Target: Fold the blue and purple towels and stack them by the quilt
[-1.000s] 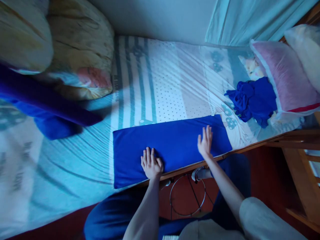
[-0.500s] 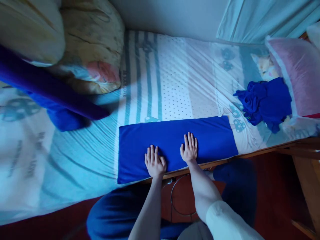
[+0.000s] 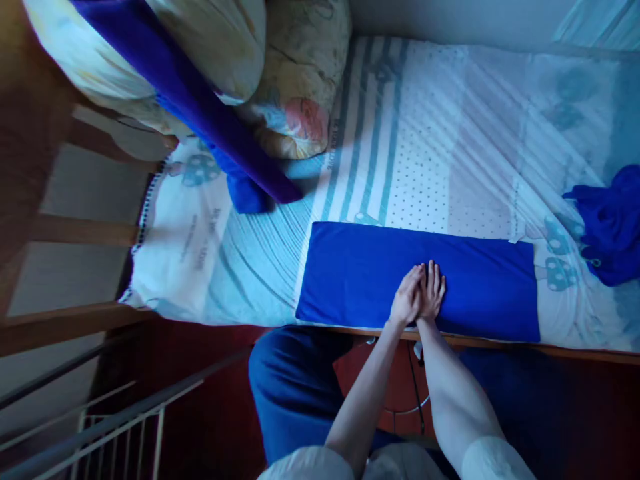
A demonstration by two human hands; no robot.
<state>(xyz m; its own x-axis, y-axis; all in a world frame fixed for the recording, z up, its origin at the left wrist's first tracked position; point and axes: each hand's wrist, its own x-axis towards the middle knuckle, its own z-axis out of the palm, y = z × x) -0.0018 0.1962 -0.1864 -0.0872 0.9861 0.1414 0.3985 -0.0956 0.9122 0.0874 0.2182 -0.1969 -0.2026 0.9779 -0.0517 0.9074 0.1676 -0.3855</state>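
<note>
A folded blue cloth [image 3: 360,273] lies flat as a long rectangle along the near edge of the bed. My right hand [image 3: 433,288] rests palm down on its middle, fingers stretched out. Against it, partly overlapping its thumb side, is my left hand [image 3: 407,297], with its fingers extended close together. Neither hand has anything gripped. A crumpled blue garment [image 3: 613,227] sits to the right on the bedsheet, cut off by the view's edge.
The patterned bedsheet [image 3: 265,267] covers the bed. At the back left stand yellowish bundled bedding [image 3: 300,80] and a hanging purple-blue strip of fabric [image 3: 225,127]. A metal rack [image 3: 120,433] is at lower left. Cables [image 3: 417,387] lie on the red floor.
My left hand has moved right across the folded blue cloth to meet my right hand. The view has turned left, bringing the bed's end and the metal rack into sight.
</note>
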